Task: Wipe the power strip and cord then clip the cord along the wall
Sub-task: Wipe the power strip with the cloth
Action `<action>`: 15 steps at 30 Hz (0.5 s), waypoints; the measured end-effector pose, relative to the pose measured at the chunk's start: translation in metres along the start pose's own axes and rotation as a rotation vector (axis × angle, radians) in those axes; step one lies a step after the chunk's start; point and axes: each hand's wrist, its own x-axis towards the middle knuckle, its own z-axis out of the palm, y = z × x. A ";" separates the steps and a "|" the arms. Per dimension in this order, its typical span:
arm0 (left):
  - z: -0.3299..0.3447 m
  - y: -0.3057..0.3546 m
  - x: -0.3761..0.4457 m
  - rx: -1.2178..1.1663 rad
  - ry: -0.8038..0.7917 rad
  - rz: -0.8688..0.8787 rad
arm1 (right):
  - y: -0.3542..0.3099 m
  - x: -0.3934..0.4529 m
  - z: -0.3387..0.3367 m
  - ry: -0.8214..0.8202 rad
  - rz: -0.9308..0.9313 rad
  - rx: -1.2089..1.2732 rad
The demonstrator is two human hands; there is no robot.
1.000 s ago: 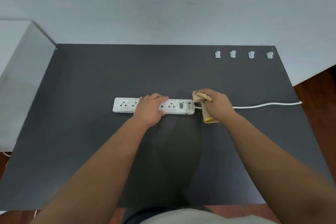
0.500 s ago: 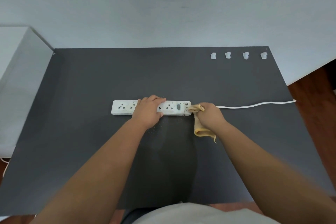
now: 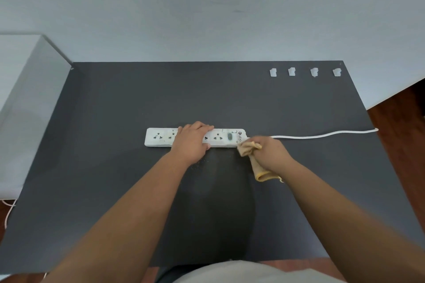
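A white power strip [image 3: 161, 137] lies flat in the middle of the dark table [image 3: 115, 103]. My left hand [image 3: 192, 142] grips its middle and pins it down. Its white cord [image 3: 322, 135] runs right from the strip's end to the table's right edge. My right hand [image 3: 270, 153] is closed on a tan cloth [image 3: 247, 148], which is bunched against the strip's right end where the cord leaves it. A tail of the cloth hangs out below my wrist. Several small white cable clips [image 3: 291, 71] sit in a row at the table's far right, by the wall.
A pale blue wall [image 3: 207, 11] rises behind the table's far edge. A white cabinet [image 3: 25, 89] stands against the table's left side. Reddish wooden floor [image 3: 400, 110] shows beyond the right edge. Fine crumbs or dust speckle the table in front of the strip.
My right hand slid the cloth left along the cord, from a little way out to the strip's right end. My left hand stayed on the strip.
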 end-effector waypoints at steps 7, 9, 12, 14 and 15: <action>0.000 0.001 -0.001 0.003 0.002 -0.007 | -0.020 0.005 0.017 -0.011 -0.052 -0.094; -0.001 0.000 0.000 -0.008 -0.001 -0.007 | -0.011 -0.001 0.015 -0.006 -0.023 -0.134; -0.001 0.001 -0.001 -0.001 -0.002 -0.001 | -0.004 -0.006 0.008 0.104 -0.003 0.063; -0.003 0.002 -0.001 0.003 -0.015 -0.010 | -0.007 -0.003 0.009 0.178 -0.008 0.086; -0.004 0.003 0.000 0.016 -0.017 -0.013 | -0.007 -0.001 0.011 0.193 0.003 0.049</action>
